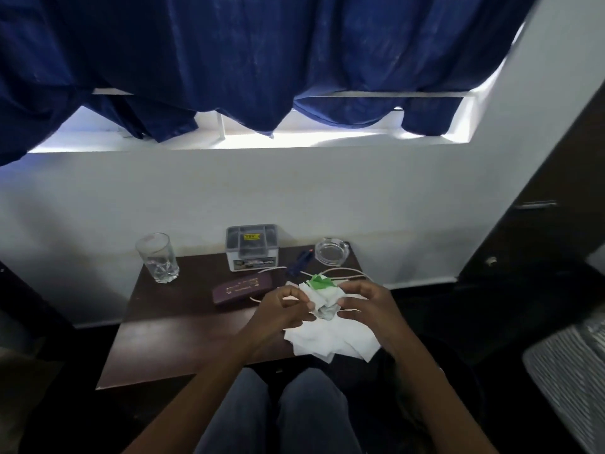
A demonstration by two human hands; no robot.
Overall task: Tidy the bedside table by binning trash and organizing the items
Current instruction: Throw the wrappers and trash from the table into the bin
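Bedside table (183, 322), dark wood, set against a white wall under a window with a blue curtain (262, 60). Left hand (281, 309) and right hand (366, 303) meet over the near right part of the table, fingers of each curled onto a crumpled wad of tissue (322, 298) held between them. Loose tissue sheets (330, 342) trail from the wad to the table edge; a green scrap (319, 280) sits on its far side. A pale cable (347, 273) loops just behind and partly under the hands. Further out: a maroon case (240, 288), a drinking glass (157, 257), a lidded plastic box (251, 247), a glass ashtray (331, 250).

Step in hand, as judged: gathering trash. Fold the trailing sheets and scrap into one tight ball, and free the cable from it before lifting.
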